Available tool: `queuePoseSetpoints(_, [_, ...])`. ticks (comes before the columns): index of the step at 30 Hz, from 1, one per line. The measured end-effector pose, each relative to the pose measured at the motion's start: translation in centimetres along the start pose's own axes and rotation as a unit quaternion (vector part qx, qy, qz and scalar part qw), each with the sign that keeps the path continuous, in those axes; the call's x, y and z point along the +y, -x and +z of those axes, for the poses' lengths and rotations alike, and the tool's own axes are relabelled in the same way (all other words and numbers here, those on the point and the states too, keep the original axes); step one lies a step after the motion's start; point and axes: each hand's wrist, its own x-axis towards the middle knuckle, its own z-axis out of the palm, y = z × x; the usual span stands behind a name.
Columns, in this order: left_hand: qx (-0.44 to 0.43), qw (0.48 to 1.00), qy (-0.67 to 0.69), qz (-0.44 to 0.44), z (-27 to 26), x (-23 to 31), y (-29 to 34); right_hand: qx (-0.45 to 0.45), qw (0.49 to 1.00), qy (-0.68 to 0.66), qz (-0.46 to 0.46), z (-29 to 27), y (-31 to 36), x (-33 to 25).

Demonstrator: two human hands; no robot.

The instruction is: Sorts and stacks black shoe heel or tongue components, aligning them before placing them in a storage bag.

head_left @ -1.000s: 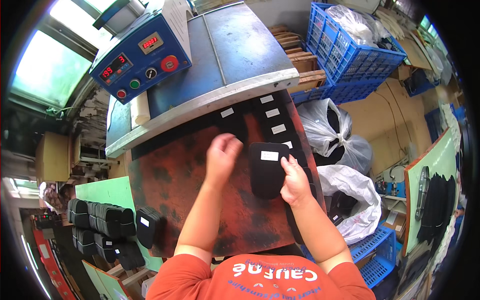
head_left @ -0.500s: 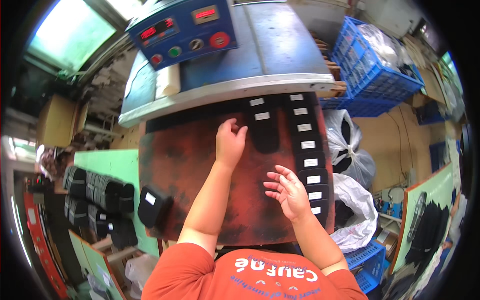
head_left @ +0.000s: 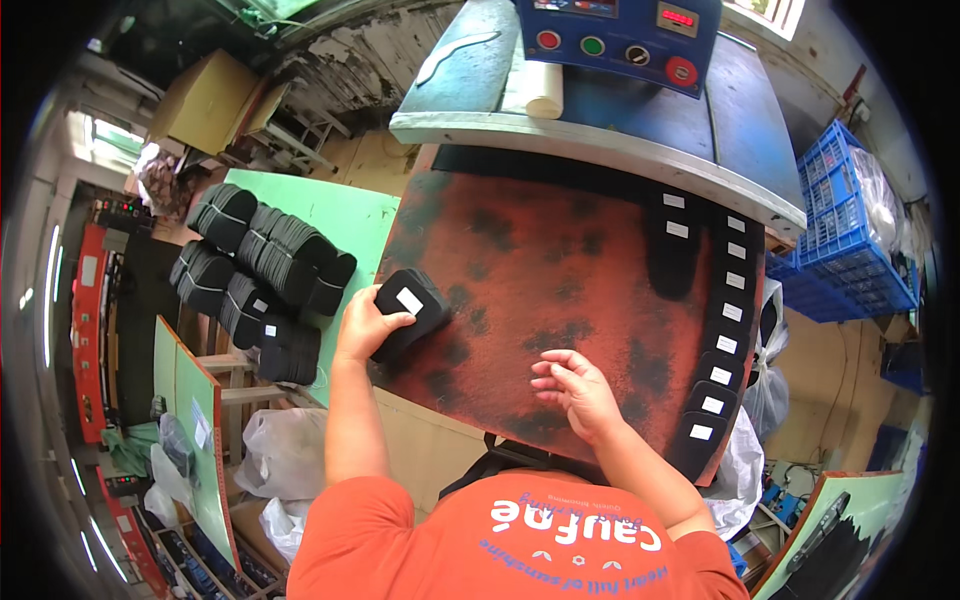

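Note:
A small stack of black, rounded flat pieces [head_left: 432, 308], with a white label on top, lies at the left edge of a reddish-brown worktable [head_left: 540, 260]. My left hand [head_left: 368, 325] grips it at the left side, thumb over the top piece near the label and fingers partly hidden behind the edge. Over the table's near middle hovers my right hand [head_left: 580, 395], its fingers loosely curled and apart, holding nothing. Along the right edge runs a column of labelled black pieces [head_left: 712, 372], overlapping at the near end. Two more labelled pieces [head_left: 672, 265] lie beside it.
A blue press [head_left: 470, 85] with a metal front edge and a button control box [head_left: 610, 45] stands beyond the table. At left, a green board [head_left: 350, 210] carries bundled black pieces [head_left: 270, 255]. Blue crates [head_left: 850, 230] and clear plastic bags [head_left: 768, 370] stand at right.
My left hand has moved from the table's far middle to the stack at left and taken hold of it. My right hand stays over the table, fingers more curled. The view has swung left.

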Motion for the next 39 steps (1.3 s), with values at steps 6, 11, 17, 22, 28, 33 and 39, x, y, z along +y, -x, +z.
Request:
queuePoseSetpoints(6, [-0.024, 0.976, 0.212, -0.047, -1.6, 0.4, 1.5, -0.069, 0.994, 0.076, 0.042, 3.5, -0.5, 1.3])
queuePoseSetpoints(11, [-0.081, 0.884, 0.460, 0.029, -0.8, 4.1, 3.5, -0.142, 0.985, 0.060, -0.081, 4.6, -1.9, 2.0])
queuePoseSetpoints(17, [0.090, 0.946, 0.015, 0.312, 9.3, 11.3, 6.1, -0.090, 0.966, -0.143, -0.196, 1.6, -2.7, -0.6])
queuePoseSetpoints(22, [0.086, 0.912, 0.072, 0.395, 13.2, 17.2, 7.3, -0.071, 0.939, -0.240, -0.235, -3.6, 1.3, -2.4])
queuePoseSetpoints(28, [-0.196, 0.869, 0.448, 0.082, 19.7, 20.9, 1.2, -0.019, 0.899, -0.302, -0.317, -9.9, 7.6, -4.1])
queuePoseSetpoints(33, [-0.210, 0.891, 0.388, 0.101, 25.7, 22.4, -1.7, 0.054, 0.890, -0.307, -0.332, -13.5, 10.8, -3.7])
queuePoseSetpoints(39, [0.058, 0.913, 0.073, 0.397, 25.7, 22.2, -0.9, 0.164, 0.886, -0.243, -0.358, -12.1, 9.9, -3.8])
